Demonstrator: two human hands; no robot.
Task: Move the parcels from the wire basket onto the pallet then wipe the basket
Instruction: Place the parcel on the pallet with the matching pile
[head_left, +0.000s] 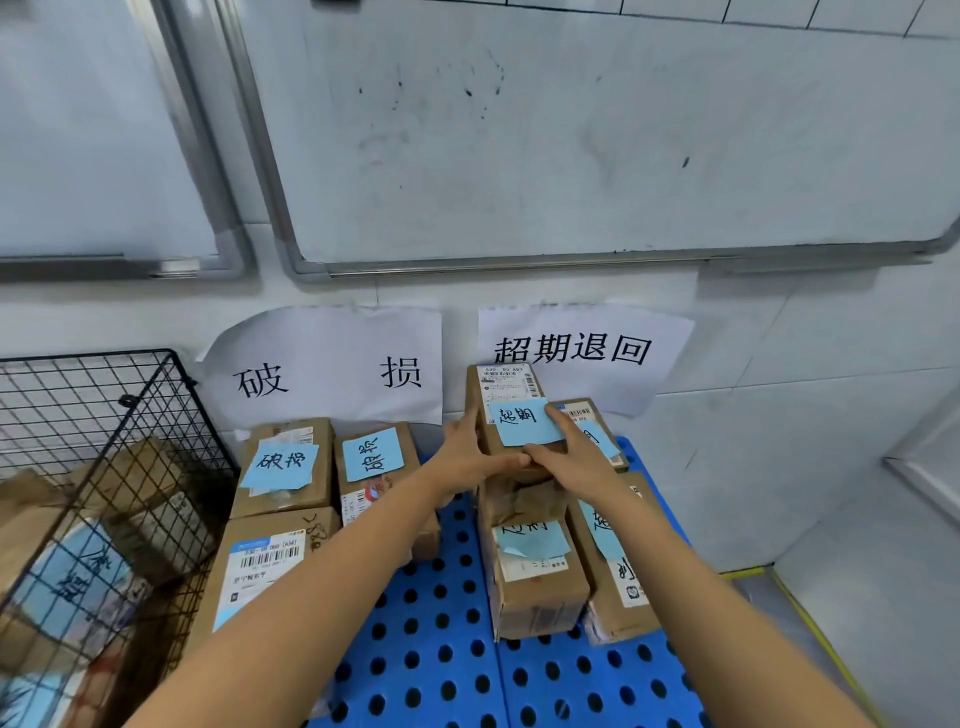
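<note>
- Whiteboards (597, 135): two fixed to the far wall, above the work area; not part of the task.
- Pallet (441, 649): blue plastic, perforated, on the floor against the wall. Its near half is bare; its far half carries parcels in two groups.
- Wire basket (104, 467): black mesh, at the left, just beside the pallet. Several cardboard parcels remain inside, at least one with a blue note. Judged not yet emptied; wiping cannot begin. No cloth is in view.
- Paper signs (332, 364): two taped to the wall, one above each parcel group.
- Left group (283, 467): three boxes, two showing blue notes, lying flat under the left sign.
- Right group (535, 566): boxes under the right sign, stacked at least two high.
- Parcel in hand (511, 400): a small box with a shipping label and a blue note, on top of the right stack at the far side, tilted. Whether it rests fully settled cannot be told.
- Left hand (467, 452): fingers pressed against the parcel's left side, thumb across its near edge.
- Right hand (566, 452): fingers laid over the parcel's right top edge, gripping it from the other side.
- Assessment: transfer is roughly midway; the remaining basket parcels and the wipe are outstanding.
</note>
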